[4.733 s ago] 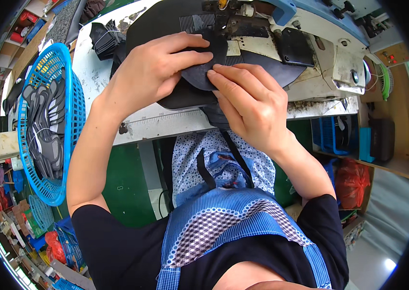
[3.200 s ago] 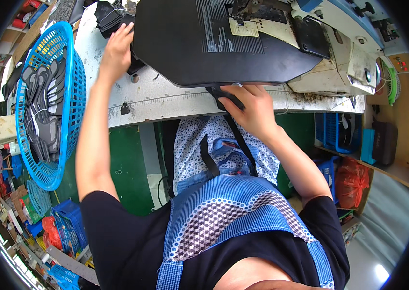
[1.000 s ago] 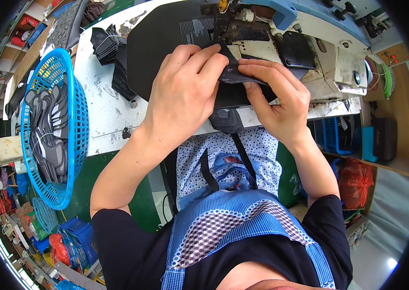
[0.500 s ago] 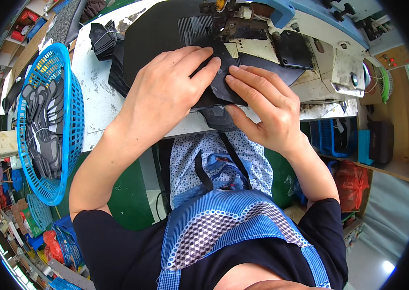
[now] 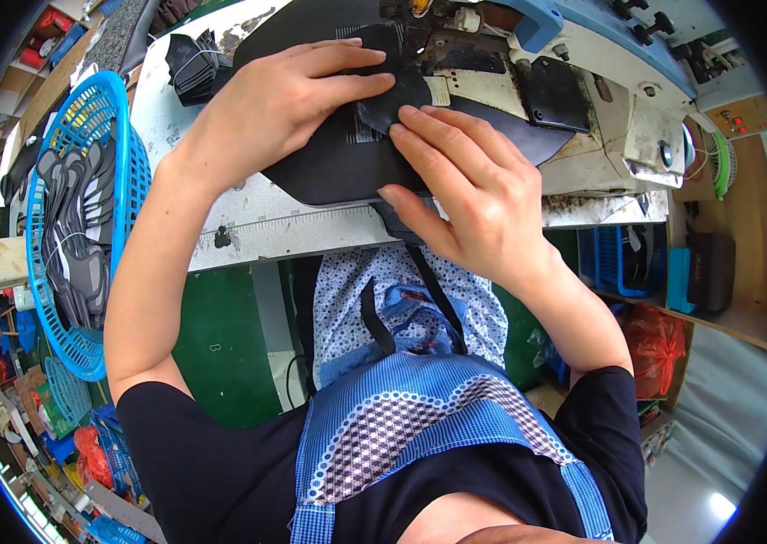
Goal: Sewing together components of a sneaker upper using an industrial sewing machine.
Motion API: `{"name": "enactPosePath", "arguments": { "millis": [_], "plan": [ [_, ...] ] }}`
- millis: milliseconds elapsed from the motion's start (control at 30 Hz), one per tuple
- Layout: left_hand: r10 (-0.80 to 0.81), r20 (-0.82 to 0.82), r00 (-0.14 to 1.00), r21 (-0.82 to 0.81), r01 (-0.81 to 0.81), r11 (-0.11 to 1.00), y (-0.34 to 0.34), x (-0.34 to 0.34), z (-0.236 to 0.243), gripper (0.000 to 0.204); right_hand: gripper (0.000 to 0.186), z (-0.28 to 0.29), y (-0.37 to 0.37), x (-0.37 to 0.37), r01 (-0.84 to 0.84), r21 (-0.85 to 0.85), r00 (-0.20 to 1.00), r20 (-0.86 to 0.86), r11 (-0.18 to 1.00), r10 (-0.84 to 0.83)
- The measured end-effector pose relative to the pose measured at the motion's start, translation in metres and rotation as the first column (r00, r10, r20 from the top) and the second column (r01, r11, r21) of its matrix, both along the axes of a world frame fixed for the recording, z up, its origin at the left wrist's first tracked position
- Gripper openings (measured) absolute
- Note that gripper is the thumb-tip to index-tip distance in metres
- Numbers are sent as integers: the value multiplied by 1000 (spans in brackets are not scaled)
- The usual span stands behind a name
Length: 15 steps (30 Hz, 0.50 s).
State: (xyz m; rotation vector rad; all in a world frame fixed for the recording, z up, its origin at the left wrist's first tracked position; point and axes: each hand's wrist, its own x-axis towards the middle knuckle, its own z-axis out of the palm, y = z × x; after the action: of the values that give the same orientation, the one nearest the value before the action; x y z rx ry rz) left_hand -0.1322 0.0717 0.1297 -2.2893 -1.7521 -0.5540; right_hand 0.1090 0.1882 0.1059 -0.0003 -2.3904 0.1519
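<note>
A small black cut piece (image 5: 376,116) lies on a large black flat sheet (image 5: 338,177) at the bed of a sewing machine (image 5: 456,62). My left hand (image 5: 279,104) stretches its fingers over the piece from the left, fingertips close to the machine's presser area. From the right, my right hand (image 5: 478,186) rests its extended fingers on the piece's edge, thumb apart. Neither hand wraps round anything. Part of the small piece is hidden beneath the fingers. Other dark material (image 5: 392,220) hangs at the table's front edge below my right hand.
On the left stands a blue basket (image 5: 134,186) filled with black and grey shaped pieces (image 5: 84,236). A tied bundle of black pieces (image 5: 197,72) lies on the white table (image 5: 256,240). Below the table at right are another blue basket (image 5: 614,263) and a red bag (image 5: 655,349).
My left hand has shifted left and up, away from my right hand. My right hand has slid slightly left. The small black piece has turned, and striped marks now show beside it.
</note>
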Motion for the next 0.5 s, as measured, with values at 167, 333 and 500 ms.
{"name": "enactPosePath", "arguments": {
  "millis": [167,333,500],
  "plan": [
    [-23,-19,1000,-16,23,1000,6,-16,3,54,50,-1,-6,-10,22,-2,1000,3,1000,-22],
    [13,-80,997,0,-13,1000,8,-20,2,53,52,-2,-4,-18,36,-14,999,0,999,-36],
    [62,-179,982,75,-49,996,9,-12,0,50,51,-1,0,-20,66,-50,998,12,997,-65]
  ]
}}
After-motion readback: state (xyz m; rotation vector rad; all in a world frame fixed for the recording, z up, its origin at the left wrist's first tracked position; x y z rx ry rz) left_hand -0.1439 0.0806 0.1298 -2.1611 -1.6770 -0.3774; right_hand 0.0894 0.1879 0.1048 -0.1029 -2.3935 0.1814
